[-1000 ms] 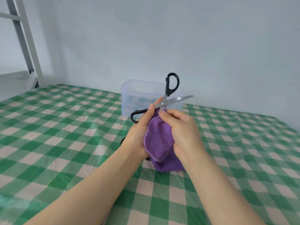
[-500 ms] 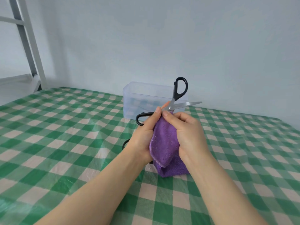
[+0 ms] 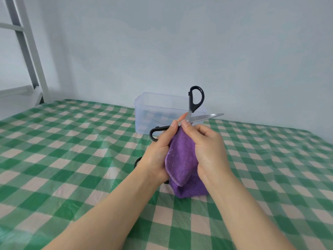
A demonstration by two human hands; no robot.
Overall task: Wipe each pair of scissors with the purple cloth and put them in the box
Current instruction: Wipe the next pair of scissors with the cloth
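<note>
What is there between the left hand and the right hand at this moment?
The purple cloth hangs between the left hand and the right hand; above it, both hold the open scissors. The head view shows this.

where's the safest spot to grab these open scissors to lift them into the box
Take the upper black handle loop of the scissors, coming from above: it stands upright, clear of the left hand and right hand, while one bare blade points right and the other is hidden in the purple cloth.

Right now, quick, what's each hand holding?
Left hand: grips the open scissors near the pivot.
Right hand: pinches the purple cloth against the scissors.
</note>
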